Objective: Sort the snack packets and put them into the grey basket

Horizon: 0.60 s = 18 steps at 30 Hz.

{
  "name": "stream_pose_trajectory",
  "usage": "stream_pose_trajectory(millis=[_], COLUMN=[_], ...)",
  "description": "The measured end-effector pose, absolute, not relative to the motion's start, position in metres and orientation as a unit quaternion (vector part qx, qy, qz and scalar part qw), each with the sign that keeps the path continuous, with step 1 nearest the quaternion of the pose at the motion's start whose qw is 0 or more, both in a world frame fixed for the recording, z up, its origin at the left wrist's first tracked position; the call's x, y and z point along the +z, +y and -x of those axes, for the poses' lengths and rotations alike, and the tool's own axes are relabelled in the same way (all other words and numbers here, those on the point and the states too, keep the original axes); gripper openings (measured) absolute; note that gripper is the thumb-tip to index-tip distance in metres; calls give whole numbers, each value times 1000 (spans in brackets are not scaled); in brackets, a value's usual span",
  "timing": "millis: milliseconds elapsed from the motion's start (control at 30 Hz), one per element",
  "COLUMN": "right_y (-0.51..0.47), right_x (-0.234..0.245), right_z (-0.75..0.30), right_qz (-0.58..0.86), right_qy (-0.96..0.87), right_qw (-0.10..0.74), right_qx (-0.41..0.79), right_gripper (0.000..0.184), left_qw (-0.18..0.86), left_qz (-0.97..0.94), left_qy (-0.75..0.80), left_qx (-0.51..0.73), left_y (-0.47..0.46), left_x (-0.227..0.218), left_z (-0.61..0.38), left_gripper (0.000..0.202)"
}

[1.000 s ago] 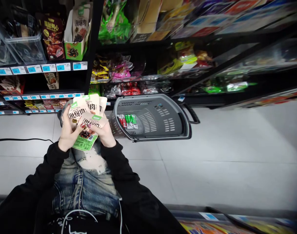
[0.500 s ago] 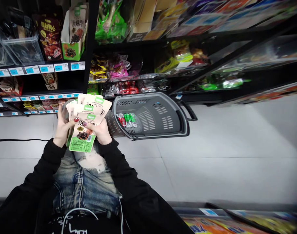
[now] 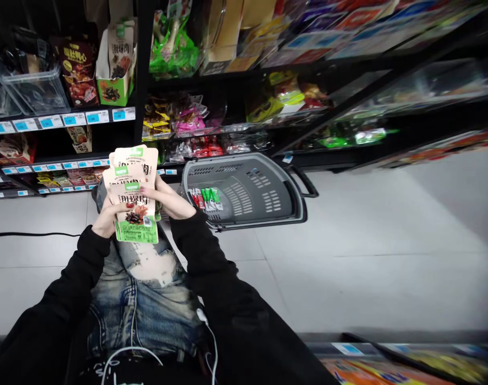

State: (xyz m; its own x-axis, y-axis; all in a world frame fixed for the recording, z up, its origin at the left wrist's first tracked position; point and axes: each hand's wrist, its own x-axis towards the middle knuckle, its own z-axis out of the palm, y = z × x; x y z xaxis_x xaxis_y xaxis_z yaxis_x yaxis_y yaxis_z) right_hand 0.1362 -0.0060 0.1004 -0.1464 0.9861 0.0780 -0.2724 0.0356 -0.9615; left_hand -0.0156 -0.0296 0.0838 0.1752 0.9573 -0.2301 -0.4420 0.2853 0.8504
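Note:
Both my hands hold a stack of several cream and green snack packets (image 3: 133,192) above my knee. My left hand (image 3: 107,216) grips the stack's left side, thumb across the front. My right hand (image 3: 169,199) is closed on the right edge. A grey shopping basket (image 3: 284,206) stands on the floor just right of my hands, with a few red and green packets (image 3: 206,197) inside. An open display box of the same snack (image 3: 115,69) sits on the upper left shelf.
Black shelves (image 3: 63,120) with blue price tags and snack bags run along the far side. A clear plastic bin (image 3: 35,91) is on the upper left shelf. A black cable (image 3: 31,234) crosses the pale tiled floor (image 3: 348,256). Another shelf edge (image 3: 388,358) lies near me.
The fanned packets have been gathered into a neater upright stack and lifted slightly. My right hand has moved from the front of the packets to their right edge.

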Motion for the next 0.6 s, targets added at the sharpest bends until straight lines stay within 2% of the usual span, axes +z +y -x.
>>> stream_pose_trajectory(millis=[100,167,267,433,600], right_y=[-3,4,15,22,22], right_x=[112,119,120,106,108], right_z=[-142,-142,-139,-138,-149], right_qz=[410,420,411,443,451], right_qy=[-518,-553,-590,-611,-689], right_qw=[570,580,566,547,480], right_qx=[488,427,404,362,302], right_gripper=[57,47,36,36,36], left_qw=[703,703,699,700,709], left_qz=[-314,-299,-273,-257,-268], left_qy=[399,410,429,438,428], left_qx=[498,498,503,503,492], left_y=[-33,-35,-37,-37,-36], left_x=[80,80,80,74,70], left_z=[13,11,10,11,14], left_gripper=[50,49,47,46,45])
